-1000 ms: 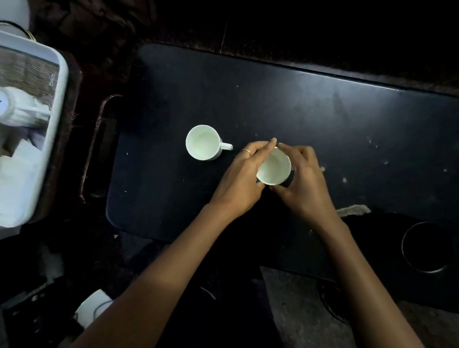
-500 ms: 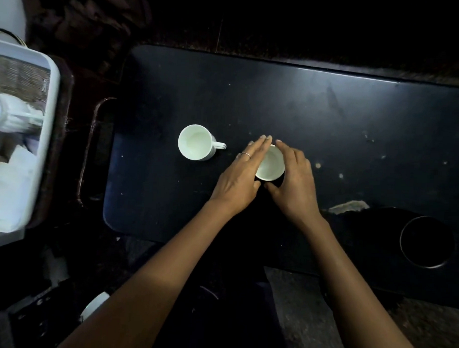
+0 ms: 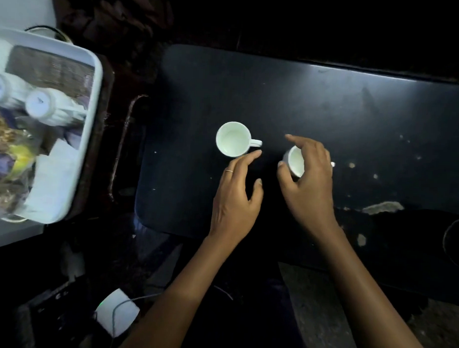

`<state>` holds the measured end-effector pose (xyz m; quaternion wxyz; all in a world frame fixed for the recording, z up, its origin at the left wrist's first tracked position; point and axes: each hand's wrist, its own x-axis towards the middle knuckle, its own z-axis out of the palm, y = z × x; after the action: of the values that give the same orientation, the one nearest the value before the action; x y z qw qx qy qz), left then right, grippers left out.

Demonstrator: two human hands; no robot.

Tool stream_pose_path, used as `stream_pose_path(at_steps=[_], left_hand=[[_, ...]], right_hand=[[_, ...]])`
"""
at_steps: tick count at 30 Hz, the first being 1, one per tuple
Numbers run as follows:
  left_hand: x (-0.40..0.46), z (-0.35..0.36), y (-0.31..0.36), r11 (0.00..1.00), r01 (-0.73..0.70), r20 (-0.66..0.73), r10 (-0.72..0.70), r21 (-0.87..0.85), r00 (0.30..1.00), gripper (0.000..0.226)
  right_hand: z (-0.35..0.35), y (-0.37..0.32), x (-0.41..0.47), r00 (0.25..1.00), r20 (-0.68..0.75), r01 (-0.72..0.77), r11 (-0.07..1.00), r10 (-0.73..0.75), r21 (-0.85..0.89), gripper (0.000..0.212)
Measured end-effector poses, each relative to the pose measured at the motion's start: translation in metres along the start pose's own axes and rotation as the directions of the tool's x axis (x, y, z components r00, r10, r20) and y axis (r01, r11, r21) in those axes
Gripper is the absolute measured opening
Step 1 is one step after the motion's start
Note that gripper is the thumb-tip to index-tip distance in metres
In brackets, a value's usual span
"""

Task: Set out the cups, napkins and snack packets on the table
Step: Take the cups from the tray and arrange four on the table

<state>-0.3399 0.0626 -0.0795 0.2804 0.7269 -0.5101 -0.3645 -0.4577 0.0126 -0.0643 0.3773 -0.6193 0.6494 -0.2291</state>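
Far left we note a white tray (image 3: 97,96), blurred, set off the table's left end. In it lie two white cups on their sides (image 3: 47,107), bases toward the camera, with white napkins (image 3: 55,178) below them and snack packets (image 3: 9,161) at the lower left; the packet detail is too smeared to read.

Below the tray, on the floor, we see a white box (image 3: 117,311) with a cable.

On the black table (image 3: 304,98) we record the left cup (image 3: 233,139), upright, handle pointing right, interior bare. Just below and right of it is the left hand (image 3: 235,200), palm down, fingers extended and relaxed, gripping nothing; a thin ring sits on one finger. Its fingertips lie close to the left cup's rim, and we cannot tell whether they touch.

Next comes the right cup (image 3: 295,161), upright, near the left cup but apart from it. The right hand (image 3: 310,187) arches over it, thumb at the cup's left wall, fingers curved across the rim and far side. Whether the hand clamps the cup or merely hovers, we cannot tell.

Pale chips mark the table right of the hands.
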Motion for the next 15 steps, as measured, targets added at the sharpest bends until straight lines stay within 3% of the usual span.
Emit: stream_pose_path(at_steps=[8,15], left_hand=[[0.009,-0.09,-0.039,0.997,0.062,-0.24,-0.072,-0.05,0.968,0.046],[0.016,-0.181,-0.09,0.992,0.095,-0.426,-0.123,-0.087,0.897,0.044]], right_hand=[[0.076,-0.083,-0.001,0.982,0.147,0.108,0.992,-0.116,0.06,0.034],[0.154,-0.157,-0.002,0.947,0.229,0.207,0.974,-0.223,0.093,0.033]])
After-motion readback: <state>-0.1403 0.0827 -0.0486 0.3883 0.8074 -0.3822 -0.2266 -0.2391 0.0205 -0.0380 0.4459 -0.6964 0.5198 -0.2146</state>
